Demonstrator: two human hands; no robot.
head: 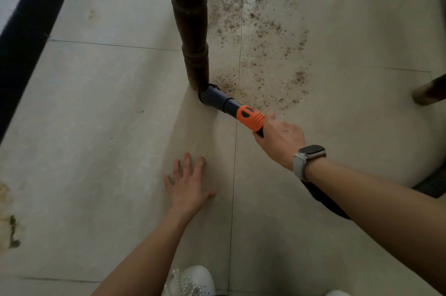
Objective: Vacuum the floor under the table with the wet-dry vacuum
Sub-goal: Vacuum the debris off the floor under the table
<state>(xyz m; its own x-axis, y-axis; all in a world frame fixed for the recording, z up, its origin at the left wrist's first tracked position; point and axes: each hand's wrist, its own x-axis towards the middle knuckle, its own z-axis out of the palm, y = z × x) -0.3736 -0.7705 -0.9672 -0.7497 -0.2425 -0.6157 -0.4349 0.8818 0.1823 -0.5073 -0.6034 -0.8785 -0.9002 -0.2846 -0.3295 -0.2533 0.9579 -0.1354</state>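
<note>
My right hand [280, 141] grips the vacuum wand just behind its orange collar [249, 118]. The dark grey nozzle [213, 96] touches the pale tile floor [108, 102] at the foot of a dark turned wooden table leg [190, 27]. Brown gritty debris [260, 34] is scattered over the tiles right of the leg and beyond the nozzle. The black hose [323, 199] runs back under my right forearm. My left hand [189, 185] lies flat on the floor with fingers spread, below and left of the nozzle.
A second table leg foot [428, 91] shows at the right edge. A dark baseboard strip [31, 22] runs diagonally along the left. A dark mat corner [434, 184] lies at the right. My white shoe [195, 281] is at the bottom. Stains mark the lower left floor.
</note>
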